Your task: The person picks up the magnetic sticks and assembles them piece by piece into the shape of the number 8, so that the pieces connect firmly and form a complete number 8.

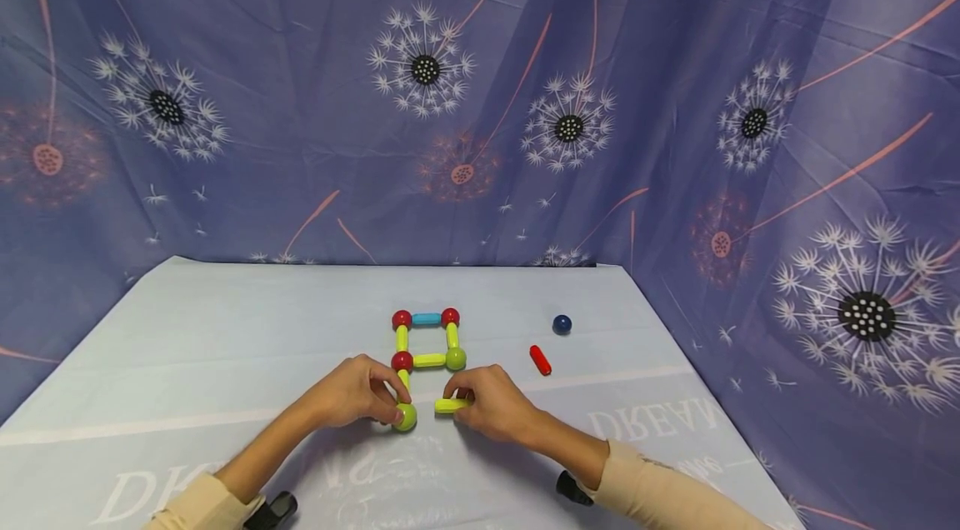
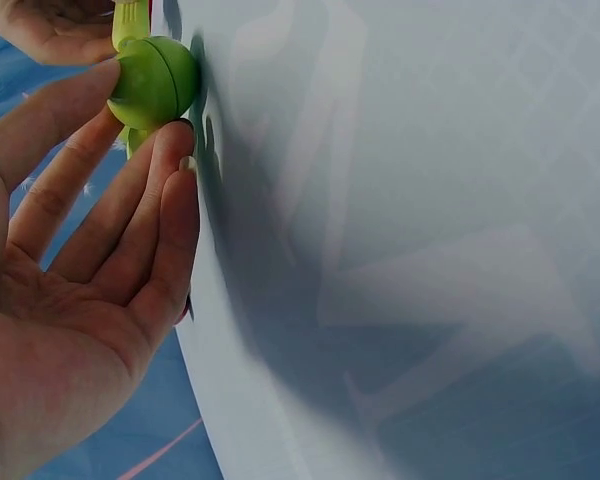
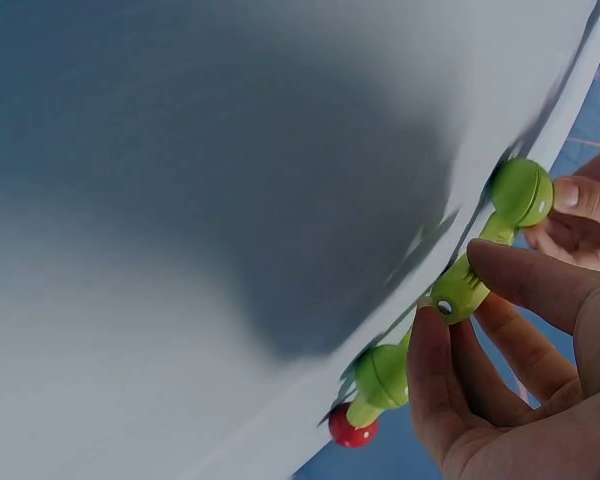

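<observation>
My left hand (image 1: 358, 391) pinches a green ball (image 1: 406, 417) between thumb and fingers. A yellow-green rod (image 1: 404, 380) runs from that ball up to a red ball (image 1: 402, 361) at the corner of a ball-and-rod square. To the right, my right hand (image 1: 493, 405) pinches a loose yellow-green rod (image 1: 447, 406) by thumb and fingertips, lying sideways with its free end towards the green ball and a gap between them. In the right wrist view, a round silvery tip (image 3: 444, 307) shows on the held rod's end.
The square has a blue rod (image 1: 427, 318) at its far side and another green ball (image 1: 455, 358) at its near right corner. Off to the right lie a red rod (image 1: 540, 360) and a dark blue ball (image 1: 562, 324). A patterned cloth (image 1: 300, 97) hangs behind the table.
</observation>
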Available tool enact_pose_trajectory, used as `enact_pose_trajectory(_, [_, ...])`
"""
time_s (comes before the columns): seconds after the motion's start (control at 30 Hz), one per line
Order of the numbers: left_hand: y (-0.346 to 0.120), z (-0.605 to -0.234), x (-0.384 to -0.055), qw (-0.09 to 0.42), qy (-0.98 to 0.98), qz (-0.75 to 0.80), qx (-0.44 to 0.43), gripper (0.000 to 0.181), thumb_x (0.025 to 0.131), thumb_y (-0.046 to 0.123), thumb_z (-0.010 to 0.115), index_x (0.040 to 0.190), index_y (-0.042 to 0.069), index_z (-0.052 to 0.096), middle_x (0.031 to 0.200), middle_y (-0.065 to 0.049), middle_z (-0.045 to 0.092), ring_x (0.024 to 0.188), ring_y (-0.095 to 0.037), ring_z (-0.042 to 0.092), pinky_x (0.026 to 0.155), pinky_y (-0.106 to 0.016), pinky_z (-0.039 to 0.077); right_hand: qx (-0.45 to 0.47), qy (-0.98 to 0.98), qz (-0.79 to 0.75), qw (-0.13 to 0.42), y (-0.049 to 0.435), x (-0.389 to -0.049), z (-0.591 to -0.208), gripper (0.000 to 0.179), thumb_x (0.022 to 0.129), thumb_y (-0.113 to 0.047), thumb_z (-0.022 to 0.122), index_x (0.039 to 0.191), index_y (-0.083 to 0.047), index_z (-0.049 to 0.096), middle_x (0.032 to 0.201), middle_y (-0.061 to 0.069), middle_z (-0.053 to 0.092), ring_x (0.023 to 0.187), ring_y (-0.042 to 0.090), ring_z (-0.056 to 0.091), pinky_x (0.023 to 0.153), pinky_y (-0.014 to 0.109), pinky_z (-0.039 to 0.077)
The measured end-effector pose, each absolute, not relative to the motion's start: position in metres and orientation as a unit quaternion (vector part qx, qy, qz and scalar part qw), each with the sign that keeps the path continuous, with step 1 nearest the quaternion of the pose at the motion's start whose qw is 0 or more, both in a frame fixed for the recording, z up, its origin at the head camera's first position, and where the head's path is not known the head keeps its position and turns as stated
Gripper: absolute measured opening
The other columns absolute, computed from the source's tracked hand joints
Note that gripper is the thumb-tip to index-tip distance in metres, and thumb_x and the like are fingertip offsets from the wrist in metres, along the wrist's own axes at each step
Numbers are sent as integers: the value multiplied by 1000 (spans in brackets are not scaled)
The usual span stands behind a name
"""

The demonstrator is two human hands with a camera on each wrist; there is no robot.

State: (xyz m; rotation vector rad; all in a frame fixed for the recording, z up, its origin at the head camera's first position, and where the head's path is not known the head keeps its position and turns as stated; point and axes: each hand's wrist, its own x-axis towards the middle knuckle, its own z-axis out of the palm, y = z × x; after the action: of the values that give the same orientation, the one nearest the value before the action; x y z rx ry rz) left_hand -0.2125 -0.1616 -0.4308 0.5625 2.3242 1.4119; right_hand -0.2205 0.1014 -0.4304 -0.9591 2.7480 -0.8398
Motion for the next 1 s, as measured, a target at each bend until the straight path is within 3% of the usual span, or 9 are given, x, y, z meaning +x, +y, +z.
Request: enact_pose_trajectory(1.0, [-161,-431,-212,187,824,500,192,20,78,12,85,96,7,79,82,-8,78,73,-11,68,63,-28,50,-335,900,-271,67,80,-216,-432,20,80,-1,78,95,-14,78,78,-9,71,73,-2,58,69,15,48])
